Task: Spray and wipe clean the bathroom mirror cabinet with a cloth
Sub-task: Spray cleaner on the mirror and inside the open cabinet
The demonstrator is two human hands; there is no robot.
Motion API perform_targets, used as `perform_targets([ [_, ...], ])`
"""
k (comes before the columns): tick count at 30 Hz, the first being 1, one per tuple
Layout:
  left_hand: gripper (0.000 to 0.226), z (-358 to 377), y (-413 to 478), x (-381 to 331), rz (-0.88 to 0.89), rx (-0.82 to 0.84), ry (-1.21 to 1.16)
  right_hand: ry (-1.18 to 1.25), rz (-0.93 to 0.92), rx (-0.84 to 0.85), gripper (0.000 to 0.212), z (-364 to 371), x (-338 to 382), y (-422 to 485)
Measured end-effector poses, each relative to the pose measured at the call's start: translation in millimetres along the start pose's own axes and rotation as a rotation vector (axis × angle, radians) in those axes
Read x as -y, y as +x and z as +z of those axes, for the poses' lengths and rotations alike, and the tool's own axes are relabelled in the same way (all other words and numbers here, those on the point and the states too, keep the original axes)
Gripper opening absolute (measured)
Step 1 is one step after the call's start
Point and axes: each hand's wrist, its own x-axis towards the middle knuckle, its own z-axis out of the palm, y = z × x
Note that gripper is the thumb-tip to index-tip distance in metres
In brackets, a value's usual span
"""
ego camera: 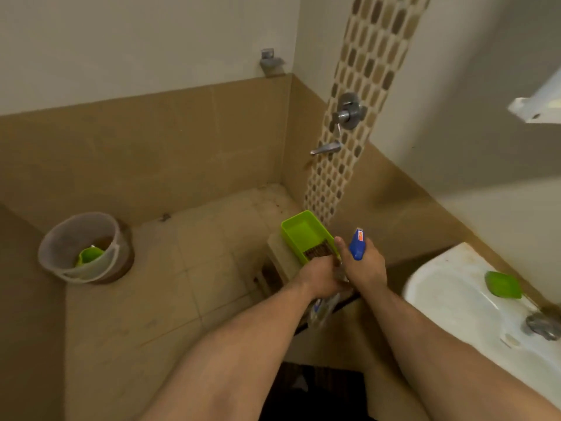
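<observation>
Fingers of the right hand [362, 265] are curled round the blue head of the spray bottle [357, 246], with the thumb laid up along its left side. The clear body of the bottle is gripped lower down by the left hand [321, 278], whose fingers are wrapped round it; the two hands are touching. The bottle is held tilted, just in front of the near end of the green tray [303, 229]. The tray is set on a pale surface [280, 253], and a brown thing [318, 253] lies in its near end; whether that is the cloth cannot be told. Well left of the tray a bucket [57, 238] is stood on the floor with a green mug [89, 255] inside. Right of the tray a white sink [449, 287] is seen, with a green dish [502, 284] on its rim. Above the tray a tap [349, 112] is fixed to the wall.
</observation>
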Motion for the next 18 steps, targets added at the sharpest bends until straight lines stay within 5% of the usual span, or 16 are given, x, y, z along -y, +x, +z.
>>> perform_targets([
  [11, 0.016, -53, 118, 64, -0.116, -0.002, 0.106, 0.099, 0.155, -0.049, 0.042, 91, 19, 104],
  [18, 0.018, -72, 215, 87, -0.003, 0.113, 0.168, 0.154, 0.168, -0.029, 0.03, 99, 4, 170],
])
